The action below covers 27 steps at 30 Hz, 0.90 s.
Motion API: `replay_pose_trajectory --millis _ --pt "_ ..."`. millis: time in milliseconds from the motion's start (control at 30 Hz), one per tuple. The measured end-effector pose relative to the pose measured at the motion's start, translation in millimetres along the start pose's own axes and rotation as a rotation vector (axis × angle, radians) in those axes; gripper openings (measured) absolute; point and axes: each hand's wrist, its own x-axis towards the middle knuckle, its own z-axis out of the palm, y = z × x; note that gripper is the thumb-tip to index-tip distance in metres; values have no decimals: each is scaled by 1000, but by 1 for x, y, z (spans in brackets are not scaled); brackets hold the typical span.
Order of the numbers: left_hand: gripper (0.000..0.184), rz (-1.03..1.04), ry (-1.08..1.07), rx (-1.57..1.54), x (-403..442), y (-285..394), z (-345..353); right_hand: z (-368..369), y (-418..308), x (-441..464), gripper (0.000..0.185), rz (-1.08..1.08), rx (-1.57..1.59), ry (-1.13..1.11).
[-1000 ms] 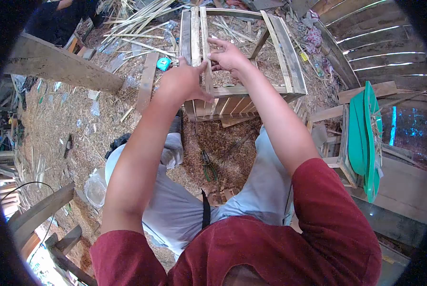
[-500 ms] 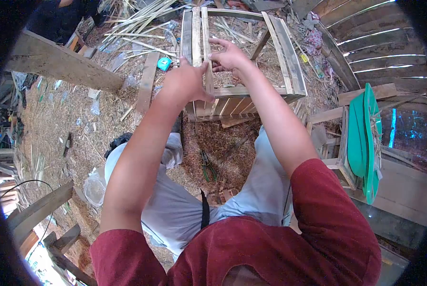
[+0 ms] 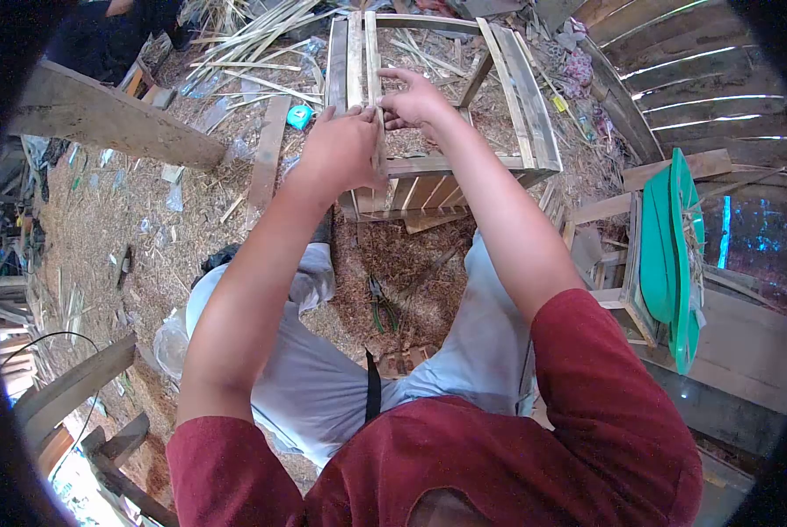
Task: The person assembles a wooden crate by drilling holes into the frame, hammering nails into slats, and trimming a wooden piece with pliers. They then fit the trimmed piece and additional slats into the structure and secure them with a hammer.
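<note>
A slatted wooden frame (image 3: 547, 132), like a crate, stands on the ground before me. Along the left of its upper side run narrow pale slats. My left hand (image 3: 345, 149) is closed over the near end of the inner wooden slat (image 3: 371, 57), fingers across the top and a blurred thumb lower at its right side. Just beyond, my right hand (image 3: 415, 101) has its fingertips at the same slat's right edge, one finger stretched out and the others curled against the wood. Whether something small sits between the hands is hidden.
Pliers (image 3: 379, 307) lie on the sawdust between my legs. A teal tape measure (image 3: 299, 117) sits by a board (image 3: 270, 149) left of the frame. Loose thin strips (image 3: 261, 44) are piled behind. A green plastic piece (image 3: 674, 263) stands at right. A person in dark clothing (image 3: 103, 39) is at upper left.
My left hand's fingers have folded closer over the slat and its thumb has shifted. The right hand has moved slightly left, staying at the slat. The frame appears shifted slightly left.
</note>
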Motion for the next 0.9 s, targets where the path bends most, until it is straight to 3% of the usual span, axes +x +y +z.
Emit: replay_pose_trajectory --millis 267,700,900 --pt "85 19 59 -22 -1 -1 8 1 13 6 56 -51 -10 9" --pt "88 59 34 -13 -5 -6 4 -2 54 -2 45 -392 -253 216" --pt "91 74 137 -77 -9 -14 13 -10 48 -38 39 -325 -304 204"
